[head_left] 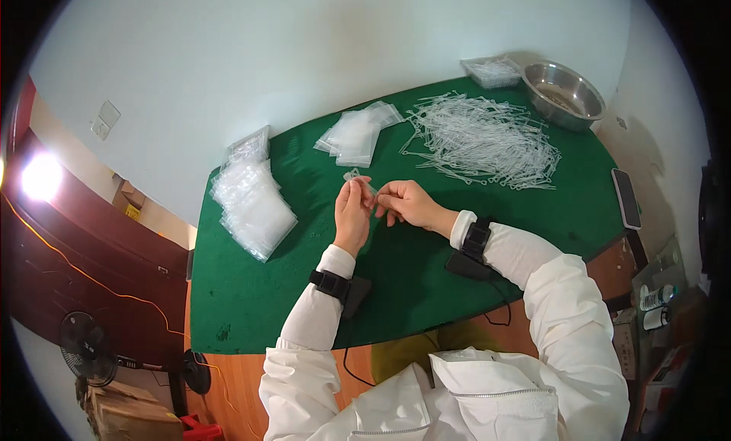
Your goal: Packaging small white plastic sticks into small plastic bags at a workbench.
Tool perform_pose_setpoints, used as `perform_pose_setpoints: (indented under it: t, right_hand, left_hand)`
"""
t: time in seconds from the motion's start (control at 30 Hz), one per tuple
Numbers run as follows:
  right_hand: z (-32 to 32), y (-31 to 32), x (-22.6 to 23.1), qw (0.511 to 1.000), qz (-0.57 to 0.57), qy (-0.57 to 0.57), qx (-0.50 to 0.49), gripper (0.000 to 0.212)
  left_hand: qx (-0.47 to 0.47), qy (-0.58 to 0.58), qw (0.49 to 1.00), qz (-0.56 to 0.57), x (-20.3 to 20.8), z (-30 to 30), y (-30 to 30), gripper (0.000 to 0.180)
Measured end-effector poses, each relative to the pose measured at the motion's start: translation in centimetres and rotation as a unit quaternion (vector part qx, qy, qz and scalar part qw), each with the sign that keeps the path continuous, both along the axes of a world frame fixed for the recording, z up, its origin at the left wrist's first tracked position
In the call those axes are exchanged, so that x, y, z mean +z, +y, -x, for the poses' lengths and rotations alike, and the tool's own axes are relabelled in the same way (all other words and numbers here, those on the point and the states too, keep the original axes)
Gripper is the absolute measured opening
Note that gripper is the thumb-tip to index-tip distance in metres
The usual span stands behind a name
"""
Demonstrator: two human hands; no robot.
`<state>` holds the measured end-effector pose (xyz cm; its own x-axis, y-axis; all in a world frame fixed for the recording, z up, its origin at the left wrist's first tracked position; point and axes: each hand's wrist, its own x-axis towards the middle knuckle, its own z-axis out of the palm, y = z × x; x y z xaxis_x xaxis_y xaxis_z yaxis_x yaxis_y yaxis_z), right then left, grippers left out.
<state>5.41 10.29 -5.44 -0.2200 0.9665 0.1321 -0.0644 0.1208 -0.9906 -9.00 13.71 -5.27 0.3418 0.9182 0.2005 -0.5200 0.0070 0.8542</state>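
Observation:
My left hand (352, 215) is closed round a small bunch of clear looped sticks (354, 175), whose ends poke out above the fingers. Close beside it, the fingers of my right hand (411, 203) are bent and pinched together at the bunch's lower side; what lies between them is too small to make out. Beyond my right hand spreads a large pile of thin clear plastic sticks with ring ends (487, 140). Flat clear zip bags (356, 135) lie in a small stack past my left hand. Farther left is a heap of clear bags (255, 205).
A steel bowl (563, 95) stands at the back right, beside a clear box of sticks (493, 72). A phone (627, 198) lies at the right edge of the green table (266, 304). A wall runs behind the table. Fans (87, 348) stand at the lower left.

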Motion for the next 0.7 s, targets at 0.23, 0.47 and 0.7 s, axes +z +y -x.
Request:
perform_pose_setpoints:
  t: [0.23,0.47,0.7]
  right_hand:
    - [-0.1,0.0,0.5,0.998,0.031,0.038,0.044,0.02]
    - [-0.5,0.0,1.4,0.994,0.1,-0.028,0.037,0.027]
    - [-1.0,0.4,1.1,0.991,0.114,-0.061,0.046,0.029]
  left_hand:
    - [-0.012,0.006,1.0,-0.011,-0.6,0.2,0.4,0.028]
    - [-0.065,-0.006,0.997,-0.032,-0.5,-0.3,-0.2,0.028]
    - [-0.096,-0.003,0.995,-0.022,-0.4,-0.1,-0.3,0.027]
